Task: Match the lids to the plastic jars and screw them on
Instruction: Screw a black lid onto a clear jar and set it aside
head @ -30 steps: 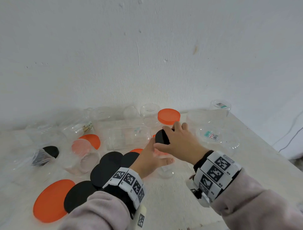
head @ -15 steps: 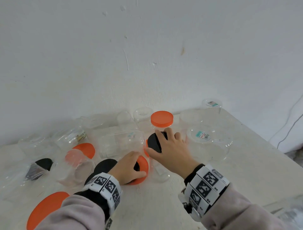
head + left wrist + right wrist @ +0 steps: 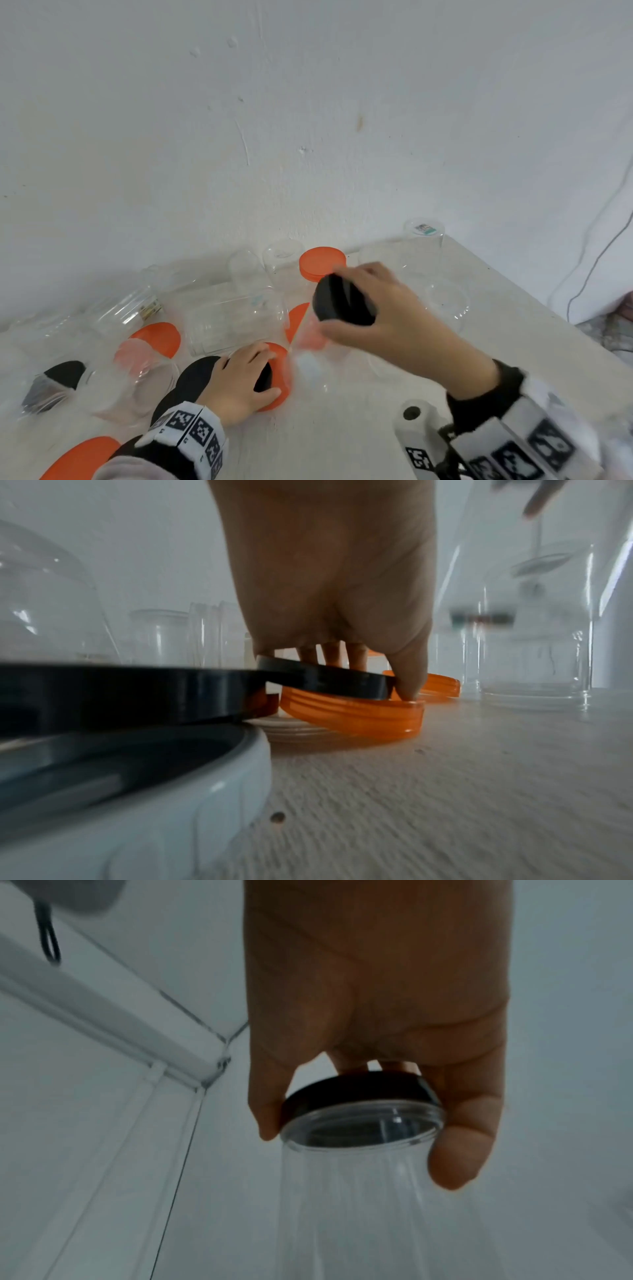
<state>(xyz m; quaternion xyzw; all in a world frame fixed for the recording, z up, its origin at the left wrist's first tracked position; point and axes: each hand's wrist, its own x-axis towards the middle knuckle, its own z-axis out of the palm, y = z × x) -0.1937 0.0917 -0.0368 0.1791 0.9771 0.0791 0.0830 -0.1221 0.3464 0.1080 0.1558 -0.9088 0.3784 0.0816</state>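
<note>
My right hand (image 3: 346, 305) grips a small black lid (image 3: 337, 298) that sits on a clear plastic jar (image 3: 308, 356). The jar is lifted off the table and tilted, its body blurred below the hand. The right wrist view shows the same black lid (image 3: 359, 1085) on the jar's neck, between thumb and fingers (image 3: 459, 1158). My left hand (image 3: 263, 373) is low on the table and pinches a second black lid (image 3: 325, 680). That lid lies tilted on an upturned orange lid (image 3: 356, 712), where the thumb's tip touches.
Several clear open jars stand along the wall; one has an orange lid (image 3: 322, 263). A rectangular clear container (image 3: 233, 315) lies on its side. Loose orange lids (image 3: 161, 337), a large orange lid (image 3: 78, 459) and black lids (image 3: 191, 380) lie left. The table edge (image 3: 534, 298) runs at right.
My right hand has raised and tilted the black-lidded jar. My left hand let go of that jar, dropped to the table and took hold of a black lid on the orange one.
</note>
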